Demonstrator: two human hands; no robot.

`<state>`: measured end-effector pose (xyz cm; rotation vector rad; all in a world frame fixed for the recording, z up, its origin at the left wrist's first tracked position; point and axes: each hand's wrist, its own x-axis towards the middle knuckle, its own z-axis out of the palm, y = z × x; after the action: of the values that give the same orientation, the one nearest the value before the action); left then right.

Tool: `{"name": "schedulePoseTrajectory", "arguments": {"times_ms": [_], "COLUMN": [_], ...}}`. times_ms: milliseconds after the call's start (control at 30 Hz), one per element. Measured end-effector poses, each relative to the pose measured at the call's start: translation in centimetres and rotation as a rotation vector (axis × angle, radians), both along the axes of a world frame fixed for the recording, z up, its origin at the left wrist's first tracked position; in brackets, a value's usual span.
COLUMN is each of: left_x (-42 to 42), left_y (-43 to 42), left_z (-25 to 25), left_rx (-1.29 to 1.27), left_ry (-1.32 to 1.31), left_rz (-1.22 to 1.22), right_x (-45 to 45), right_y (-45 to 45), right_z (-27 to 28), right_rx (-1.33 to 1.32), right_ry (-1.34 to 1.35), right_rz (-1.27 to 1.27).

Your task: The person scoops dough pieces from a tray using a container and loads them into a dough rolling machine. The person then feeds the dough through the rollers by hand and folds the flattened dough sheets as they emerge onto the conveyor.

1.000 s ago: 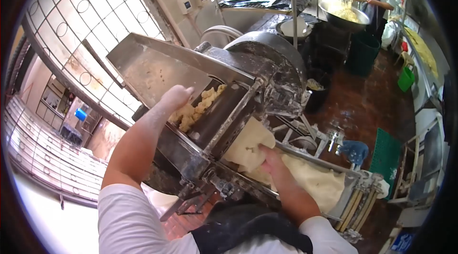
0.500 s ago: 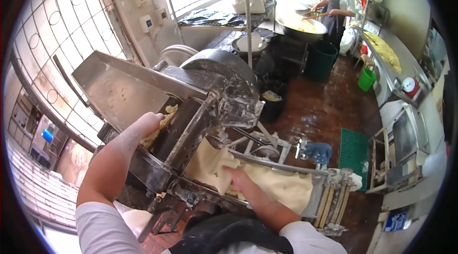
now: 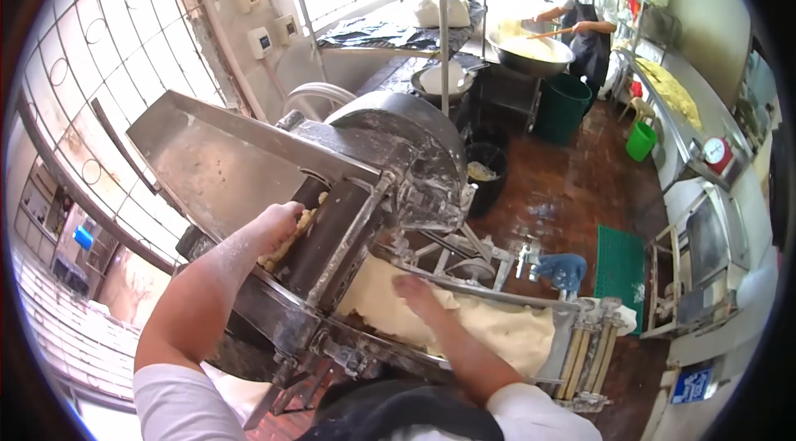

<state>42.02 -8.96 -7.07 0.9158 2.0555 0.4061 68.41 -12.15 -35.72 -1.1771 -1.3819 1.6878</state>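
My left hand rests on crumbly dough at the dark roller of the metal machine, below its sloped steel tray. Its fingers are curled, and what lies under them is hidden. From beneath the roller a flat dough sheet comes out and lies along the narrow conveyor. My right hand is over the sheet near the roller, palm down, slightly blurred, with its fingers reaching towards the machine.
A co-worker stands at the back, stirring a large pan. Dark green bin, green bucket and green mat are on the floor. Wooden rollers end the conveyor. A barred window is at the left.
The view has turned rightwards. My right hand has let go of the lifted sheet, which now lies flatter. Less crumbly dough shows by my left hand at the roller.
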Motion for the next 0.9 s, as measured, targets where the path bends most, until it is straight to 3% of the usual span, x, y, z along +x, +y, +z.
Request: {"name": "schedulePoseTrajectory", "arguments": {"times_ms": [67,100,133,167,200,267,300,400,467,533,600,667,733,800,900], "left_x": [-1.1,-0.9,-0.6,0.1,0.5,0.8,0.3,-1.1,-1.2,-1.4,1.2,2.9,0.4,3.4,10.5], "left_y": [0.4,0.1,-0.1,-0.4,-1.2,-3.3,-4.6,-10.4,-14.0,-16.9,-19.4,-19.8,-16.4,-17.4,-19.1], "left_z": [-0.9,-1.1,-1.1,-0.1,0.2,2.2,3.4,7.7,10.8,11.2,12.1,12.0,8.7,7.7,8.3], "left_rx": [0.004,0.035,0.064,-0.008,0.154,0.495,0.485,0.608,0.550,0.612,0.592,0.769,0.794,0.899,1.138], "left_ry": [-0.030,0.001,0.033,0.040,-0.023,0.216,0.208,0.237,-0.069,-0.262,-0.376,-0.446,-0.964,-0.966,-0.842], "left_rz": [-0.031,-0.063,-0.099,-0.089,-0.185,-0.437,-0.414,-0.512,-0.463,-0.566,-0.465,-0.693,-1.256,-1.087,-0.649], "right_x": [-7.4,-10.4,-12.9,-15.3,-17.3,-19.5,-20.1,-19.4,-19.1,-18.5,-17.2,-15.0,-13.1,-11.7,-8.4], "right_y": [2.6,3.0,3.5,3.9,3.8,3.8,3.7,3.1,3.1,3.1,2.9,2.3,1.6,1.2,0.1], "right_z": [0.9,2.8,4.0,4.3,5.1,6.4,6.5,6.1,6.3,6.4,5.9,4.7,3.0,0.9,3.1], "right_rx": [-0.608,-0.654,-0.571,-0.410,-0.444,-0.577,-0.605,-0.664,-0.672,-0.685,-0.708,-0.753,-0.671,-0.694,-0.692], "right_ry": [0.564,0.643,0.880,0.885,0.987,1.146,1.181,1.235,1.255,1.260,1.244,1.193,0.926,0.727,0.742], "right_rz": [0.055,0.054,0.208,0.214,0.225,0.225,0.223,0.195,0.177,0.150,0.111,0.051,-0.068,-0.130,-0.088]}}
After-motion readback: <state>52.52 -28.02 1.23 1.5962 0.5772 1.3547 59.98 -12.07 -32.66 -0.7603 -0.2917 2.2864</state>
